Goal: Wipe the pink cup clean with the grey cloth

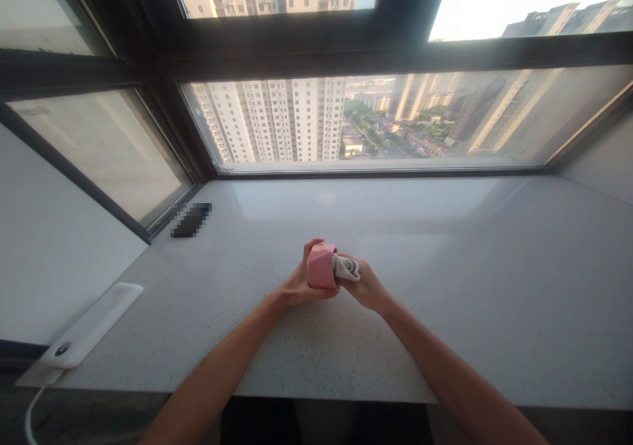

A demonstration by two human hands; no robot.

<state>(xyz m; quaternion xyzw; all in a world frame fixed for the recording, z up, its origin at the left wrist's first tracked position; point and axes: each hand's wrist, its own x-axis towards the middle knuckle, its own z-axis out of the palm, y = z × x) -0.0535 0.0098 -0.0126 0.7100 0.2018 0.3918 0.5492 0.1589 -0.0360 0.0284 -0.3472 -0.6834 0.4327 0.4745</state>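
A pink object [321, 266], cup-like or box-like, is held above the pale speckled sill. My left hand [301, 284] wraps round it from the left, with fingers at its far side and the thumb side along its near edge. At its right end a rolled greyish-white cloth [347, 267] sits against or partly inside the opening; which of these I cannot tell. My right hand [366, 285] closes on this cloth from the right, its fingertips partly hidden behind the cloth.
On the speckled sill [494, 287], a white power strip [99, 326] with a cable lies at the left edge. A dark, pixelated object [191, 220] rests near the left window corner. Dark window frames [297, 43] border the far side.
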